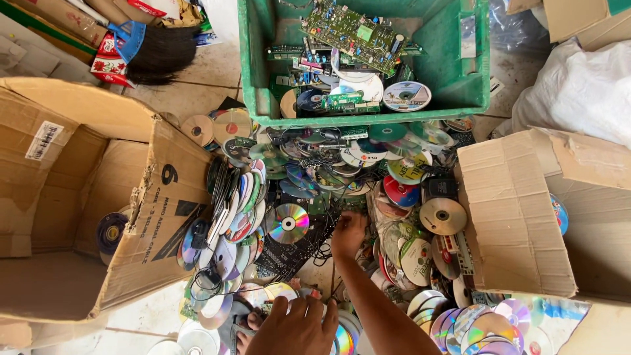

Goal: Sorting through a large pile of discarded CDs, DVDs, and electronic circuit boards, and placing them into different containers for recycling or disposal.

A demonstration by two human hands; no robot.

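A large open cardboard box [72, 217] fills the left side, its flap leaning onto a heap of discs [315, 190] that covers the floor in the middle. A second cardboard box [526, 210] stands on the right, its torn flap edge just beside the heap. At the top, a green plastic crate [453, 66] holds circuit boards [351, 29] and more discs, its front rim touching the pile. A white plastic bag [578, 85] lies at top right. These three containers hem the heap in; only narrow strips of bare floor show near the top left and bottom left.

The right hand [348, 233] reaches into the centre of the pile, fingers curled down among discs and black cables [309, 253]; what it clasps cannot be told. The left hand [292, 329] rests low, near the bottom edge, knuckles up, well apart from the right, its grasp hidden. A shiny silver disc [289, 222] lies just left of the right hand.
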